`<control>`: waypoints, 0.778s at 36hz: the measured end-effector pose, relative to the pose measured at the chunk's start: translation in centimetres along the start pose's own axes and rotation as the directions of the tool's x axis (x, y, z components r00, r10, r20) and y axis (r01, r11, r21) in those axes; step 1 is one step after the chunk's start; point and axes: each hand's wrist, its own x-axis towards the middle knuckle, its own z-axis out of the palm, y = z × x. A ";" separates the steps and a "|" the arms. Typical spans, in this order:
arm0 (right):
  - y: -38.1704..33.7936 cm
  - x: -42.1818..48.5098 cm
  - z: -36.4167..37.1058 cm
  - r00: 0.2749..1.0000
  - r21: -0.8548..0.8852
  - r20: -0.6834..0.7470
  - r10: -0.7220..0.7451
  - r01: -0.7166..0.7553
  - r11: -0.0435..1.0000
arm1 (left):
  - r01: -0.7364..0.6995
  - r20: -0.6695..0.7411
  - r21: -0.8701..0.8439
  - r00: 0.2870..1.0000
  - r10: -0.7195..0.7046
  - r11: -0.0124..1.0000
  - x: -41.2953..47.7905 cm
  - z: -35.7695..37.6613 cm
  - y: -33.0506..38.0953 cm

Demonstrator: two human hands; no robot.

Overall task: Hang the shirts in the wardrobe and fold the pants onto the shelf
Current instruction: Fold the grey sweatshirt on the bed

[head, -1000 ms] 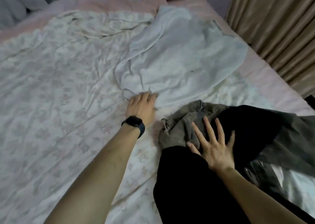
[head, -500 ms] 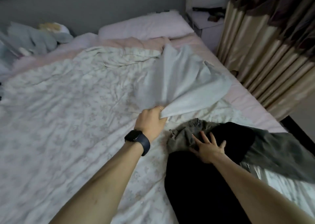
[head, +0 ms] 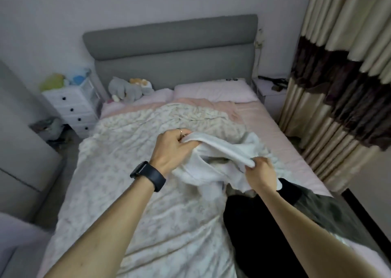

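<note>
1. On my feed the left hand has its fingers curled tight into a bunched edge of the white shirt. There's a thin ring on one finger and a chunky black watch on the wrist.
2. The right hand pinches the same edge further along, so the hem runs like a soft rolled band between the two fists.
3. The shirt is held up off the bed and the rest sags below in loose, floppy folds. The fabric looks soft and matte, and its lowest bits hang down to the bedding.
4. Under it is a floral quilt, thin and very crinkly, with a pale faded print.
5. Beside my right forearm a black garment lies in a flat dark heap on the quilt. It's too dark for me to make out seams or shape. Just beside it is a grey-green garment, rumpled and heavier looking.
6. A smooth pink sheet shows along the right edge, with a plump pink pillow at the top.
7. The padded grey headboard has rounded corners. On the right are pleated beige curtains with a dark brown band.
8. A white drawer unit with round black knobs stands far left.
</note>
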 end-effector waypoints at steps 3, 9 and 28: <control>-2.4 -2.2 -4.1 0.998 -0.109 -0.057 -0.017 0.011 0.994 | -0.030 -0.116 0.065 0.993 0.037 0.997 -3.1 -6.5 1.7; -7.1 -6.1 -10.4 0.973 -0.271 -0.183 -0.141 0.087 0.958 | 0.020 -0.270 0.001 0.963 -0.019 1.000 -8.1 -13.9 2.8; -5.5 -22.7 -10.5 0.990 -0.296 -0.063 -0.127 0.103 0.949 | 0.021 -0.373 0.231 0.925 0.068 0.973 -23.7 -19.8 7.4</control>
